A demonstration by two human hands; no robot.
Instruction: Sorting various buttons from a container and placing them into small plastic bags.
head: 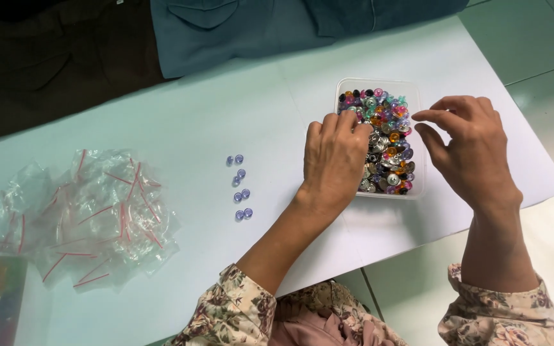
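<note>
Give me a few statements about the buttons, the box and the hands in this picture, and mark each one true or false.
1. The clear plastic box holds mixed-colour buttons. True.
2. The left hand rests on the pile of small bags. False: its fingers reach into the box; the bags lie apart, far to its left.
3. A few pale blue buttons lie on the white sheet left of the box. True.
4. The right hand presses flat on the sheet. False: it is raised beside the box, thumb and forefinger close together.
5. Folded garments lie at the far edge. True.
</note>
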